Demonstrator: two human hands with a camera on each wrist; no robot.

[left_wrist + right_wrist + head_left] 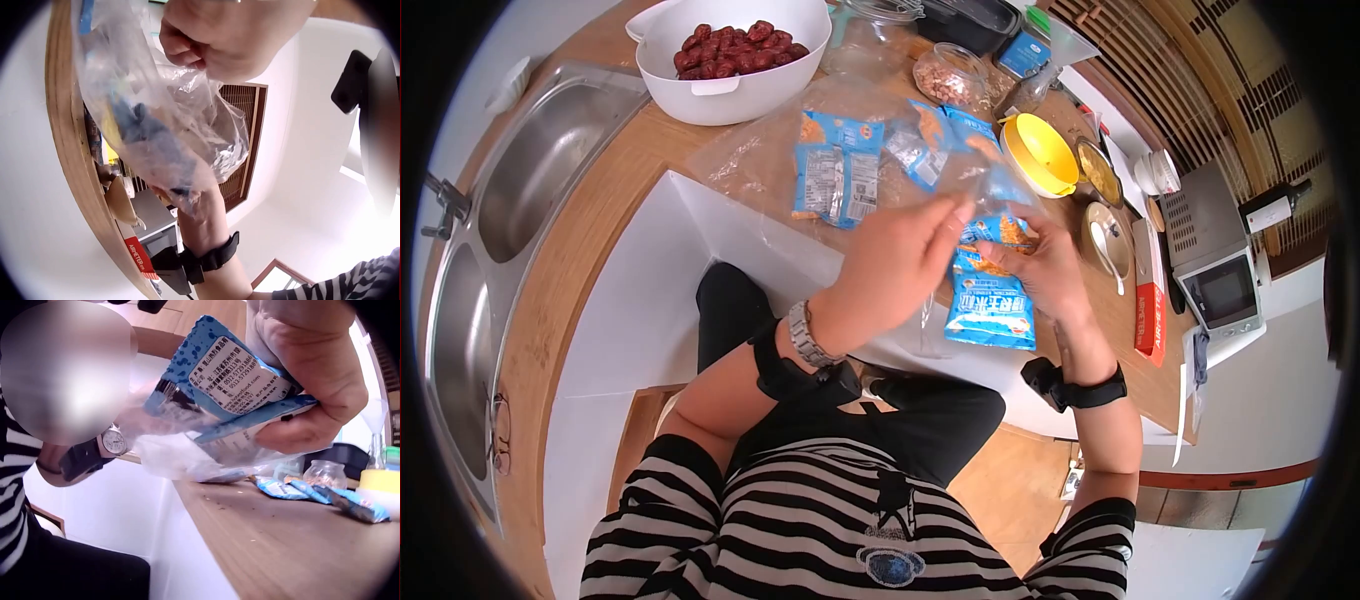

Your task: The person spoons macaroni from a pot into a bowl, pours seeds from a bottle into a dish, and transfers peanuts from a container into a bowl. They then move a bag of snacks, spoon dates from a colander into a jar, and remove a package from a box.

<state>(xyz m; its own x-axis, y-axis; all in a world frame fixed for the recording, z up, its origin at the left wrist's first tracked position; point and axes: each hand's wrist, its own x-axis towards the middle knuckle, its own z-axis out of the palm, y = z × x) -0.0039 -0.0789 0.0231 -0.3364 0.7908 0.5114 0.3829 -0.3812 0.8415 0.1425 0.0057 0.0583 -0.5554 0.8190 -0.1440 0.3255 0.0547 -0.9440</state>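
Note:
In the head view my left hand (885, 265), with a watch at its wrist, pinches a clear plastic bag (181, 119) that hangs crumpled below the fist in the left wrist view. My right hand (1048, 268) grips blue snack packets (992, 312) with orange pictures on them, beyond the counter's front edge. The right wrist view shows white label panels with printed text on the packets (228, 378), thumb and fingers round them. Part of the clear bag lies against these packets. Another blue packet (838, 170) lies back side up on the counter, with more packets (920, 155) to its right.
A white basin (730, 95) of red dates stands at the back left, near the steel sink (530, 190). Along the back are a glass jar (952, 75), a yellow-rimmed bowl (1040, 155) and a beige bowl with a spoon (1106, 240). A red box (1148, 290) and microwave (1220, 285) stand right.

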